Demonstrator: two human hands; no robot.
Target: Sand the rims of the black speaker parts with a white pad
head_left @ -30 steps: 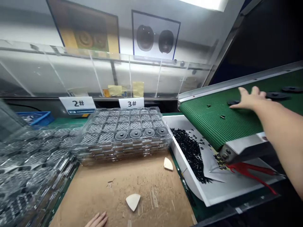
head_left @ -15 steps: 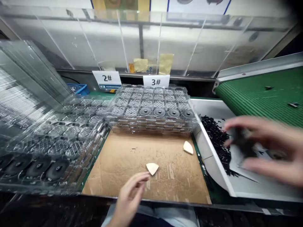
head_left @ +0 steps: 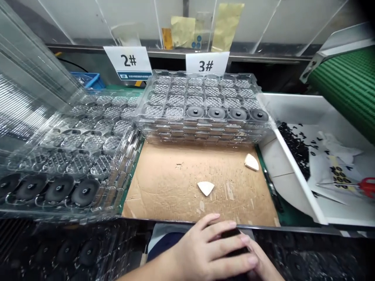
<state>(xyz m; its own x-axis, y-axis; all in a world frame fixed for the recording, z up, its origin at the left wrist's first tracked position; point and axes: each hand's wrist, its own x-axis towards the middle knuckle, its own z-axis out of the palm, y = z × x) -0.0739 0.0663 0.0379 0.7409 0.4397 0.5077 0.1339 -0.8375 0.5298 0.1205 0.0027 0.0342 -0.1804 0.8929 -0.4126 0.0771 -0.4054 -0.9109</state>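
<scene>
At the near edge of the bench, my left hand (head_left: pixel 205 251) lies across a black part (head_left: pixel 231 234), its fingers bent over the top. My right hand (head_left: pixel 263 259) meets it from the right, gripping the same part; most of that hand is hidden. Only slivers of the part show between the fingers, so its shape is unclear. Beyond the hands, two small cream-coloured wedge pieces rest on the cardboard sheet (head_left: pixel 164 175): one wedge (head_left: pixel 206 188) near the middle, another wedge (head_left: pixel 251 162) near the right edge.
Stacked clear trays (head_left: pixel 202 127) stand behind the cardboard, several black round parts in the top front row. More clear trays (head_left: pixel 73 156) are at left. A white bin (head_left: pixel 299 179) at right holds small black pieces and a red-handled tool (head_left: pixel 367 187), beside a green conveyor (head_left: pixel 348 86).
My right hand has come from over the white bin to the near bench edge with the dark part. My left hand has moved right and closed over it. The view has shifted.
</scene>
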